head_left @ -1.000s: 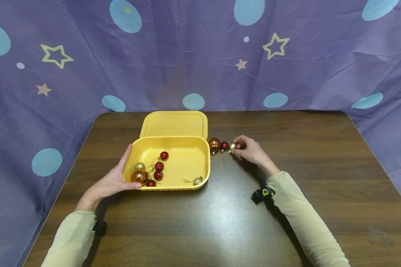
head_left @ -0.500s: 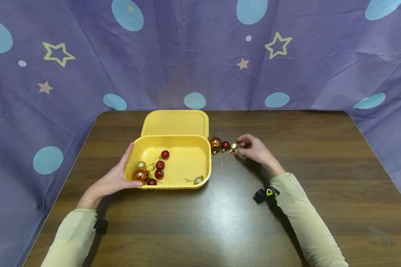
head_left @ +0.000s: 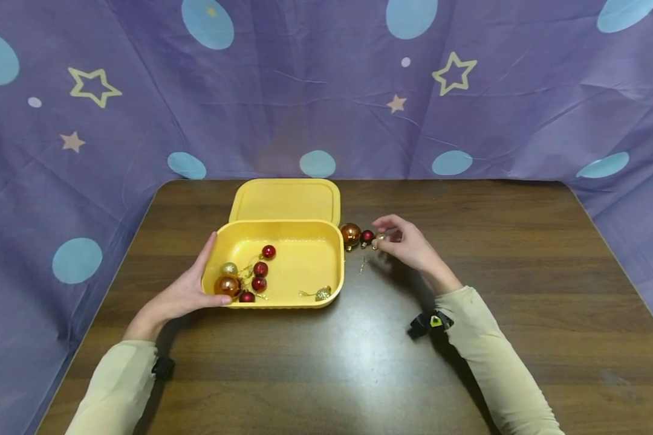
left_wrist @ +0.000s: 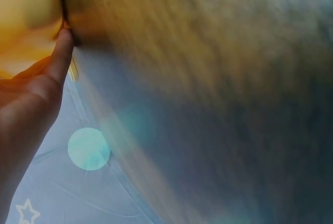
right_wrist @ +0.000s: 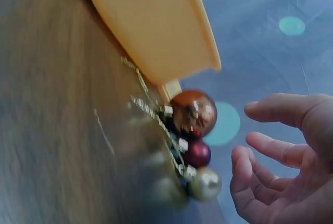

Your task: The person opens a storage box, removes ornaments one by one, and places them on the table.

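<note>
The left hand lies flat against the near left corner of the yellow plastic tub, fingers straight along its wall, thumb on the rim. The right hand hovers with fingers loosely spread, gripping nothing. Just beside those fingertips on the dark wooden desk sits a row: small gold bauble, small red bauble, then large copper bauble touching the tub's right wall.

The head view looks down from above both hands; each wrist view sits close beside its hand, sharing the yellow plastic box.
</note>
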Motion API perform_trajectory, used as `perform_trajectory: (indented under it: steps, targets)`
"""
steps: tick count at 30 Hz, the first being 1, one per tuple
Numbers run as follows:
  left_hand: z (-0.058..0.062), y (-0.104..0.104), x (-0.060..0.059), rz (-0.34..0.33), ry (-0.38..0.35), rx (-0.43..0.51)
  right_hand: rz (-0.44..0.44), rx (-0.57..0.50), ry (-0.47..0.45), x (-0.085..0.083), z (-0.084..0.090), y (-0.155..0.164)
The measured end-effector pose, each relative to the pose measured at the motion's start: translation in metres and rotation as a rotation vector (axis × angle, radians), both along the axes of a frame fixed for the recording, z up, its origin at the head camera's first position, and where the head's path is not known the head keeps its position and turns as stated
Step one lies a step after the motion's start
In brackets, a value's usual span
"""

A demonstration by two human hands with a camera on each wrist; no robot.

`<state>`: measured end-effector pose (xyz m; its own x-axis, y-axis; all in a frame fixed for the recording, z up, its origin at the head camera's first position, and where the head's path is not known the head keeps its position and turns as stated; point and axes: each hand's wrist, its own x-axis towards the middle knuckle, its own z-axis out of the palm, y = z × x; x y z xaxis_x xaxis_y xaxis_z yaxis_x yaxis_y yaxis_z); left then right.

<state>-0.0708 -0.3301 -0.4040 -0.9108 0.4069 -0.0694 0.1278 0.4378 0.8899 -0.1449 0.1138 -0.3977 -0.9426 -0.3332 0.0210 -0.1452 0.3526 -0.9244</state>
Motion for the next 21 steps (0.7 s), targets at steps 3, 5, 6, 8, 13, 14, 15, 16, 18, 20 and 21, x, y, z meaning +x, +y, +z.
perform_trajectory:
  steps: [3, 5, 6, 8, 13, 14, 15, 16, 18, 20, 21]
  targets:
    - [0.001, 0.000, 0.000, 0.001, -0.001, -0.003, 0.030, -0.015, 0.021, 0.004, 0.003, -0.009]
    - [0.001, 0.000, 0.001, 0.001, 0.000, -0.009, 0.056, -0.018, 0.034, 0.007, 0.006, -0.014]
    - [0.001, 0.000, 0.000, 0.000, 0.000, -0.010, 0.070, -0.019, 0.045, 0.009, 0.007, -0.017]
    - [0.001, 0.000, 0.000, -0.001, 0.002, -0.012, 0.097, -0.015, 0.074, 0.010, 0.005, -0.020]
    - [0.002, 0.000, 0.001, 0.003, -0.002, -0.014, 0.163, -0.006, 0.113, 0.017, 0.007, -0.029]
    - [0.002, 0.000, 0.001, 0.004, -0.004, -0.014, 0.174, -0.008, 0.119, 0.017, 0.007, -0.030]
    - [0.002, 0.000, 0.001, 0.006, -0.006, -0.013, 0.182, -0.011, 0.126, 0.018, 0.007, -0.032]
    - [0.002, 0.000, 0.001, 0.007, -0.009, -0.014, 0.191, -0.017, 0.136, 0.019, 0.007, -0.034]
    - [0.002, 0.000, 0.001, 0.007, -0.011, -0.013, 0.206, -0.031, 0.155, 0.020, 0.007, -0.038]
    - [0.001, 0.000, 0.000, 0.004, -0.009, -0.010, 0.214, -0.046, 0.173, 0.022, 0.008, -0.041]
    - [0.001, 0.000, 0.000, 0.003, -0.007, -0.010, 0.218, -0.056, 0.181, 0.022, 0.009, -0.043]
